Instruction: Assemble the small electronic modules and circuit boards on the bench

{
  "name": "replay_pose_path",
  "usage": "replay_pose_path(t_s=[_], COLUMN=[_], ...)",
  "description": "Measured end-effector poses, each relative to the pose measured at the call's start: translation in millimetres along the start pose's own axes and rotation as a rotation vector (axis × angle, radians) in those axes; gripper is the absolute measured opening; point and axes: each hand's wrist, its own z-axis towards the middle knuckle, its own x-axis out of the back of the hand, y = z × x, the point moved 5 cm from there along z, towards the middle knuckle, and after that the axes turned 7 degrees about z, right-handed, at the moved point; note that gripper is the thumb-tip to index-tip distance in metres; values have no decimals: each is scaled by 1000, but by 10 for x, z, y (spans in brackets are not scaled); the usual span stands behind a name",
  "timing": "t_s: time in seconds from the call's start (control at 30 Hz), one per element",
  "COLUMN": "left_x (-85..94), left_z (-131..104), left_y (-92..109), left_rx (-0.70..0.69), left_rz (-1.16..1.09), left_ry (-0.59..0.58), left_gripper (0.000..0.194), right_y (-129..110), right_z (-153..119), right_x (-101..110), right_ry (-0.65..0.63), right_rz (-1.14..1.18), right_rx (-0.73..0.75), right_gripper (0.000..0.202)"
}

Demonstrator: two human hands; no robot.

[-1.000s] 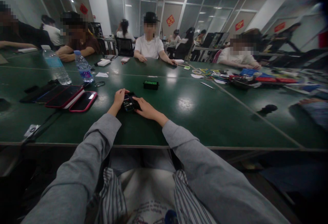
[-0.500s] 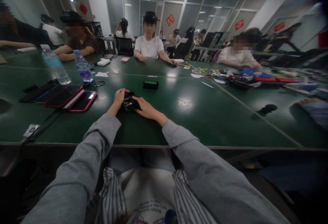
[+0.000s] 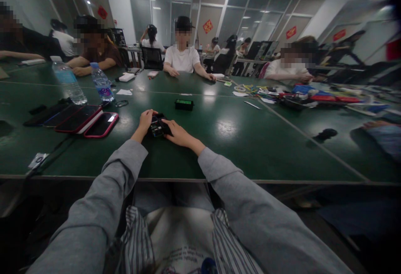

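Note:
Between my two hands, just above or on the green table (image 3: 175, 161), is a small black box-like device (image 3: 157, 127) with light and bluish parts showing inside; its exact kind is too small to make out. My left hand (image 3: 145, 121) grips its left side, fingers over the far edge. On the right side my right hand (image 3: 177, 132) is closed around it, thumb and fingers partly over its top. Beyond them on the table lies a black case with a green top (image 3: 184, 104), touched by neither hand.
Phones with red edges (image 3: 102, 124), a water bottle with a blue label (image 3: 70, 82) and a purple-labelled bottle (image 3: 102, 84) are at left. A pen (image 3: 252, 105), a cable pile (image 3: 294, 94) and a small black object (image 3: 326, 133) lie right. People sit around the table.
My hands and the black device stay nearly in place. The view tilts very slightly. The person at the far right has shifted their hands a little.

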Motion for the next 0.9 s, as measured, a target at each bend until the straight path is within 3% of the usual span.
replay_pose_path(t_s=[0.9], left_x=[-5], left_z=[19], left_y=[-23], left_rx=[32], left_rz=[-3], left_ry=[0], left_gripper=[35], right_y=[18], right_z=[3], right_x=[-18], right_ry=[-1], right_rz=[-1], right_rx=[9], right_gripper=[70])
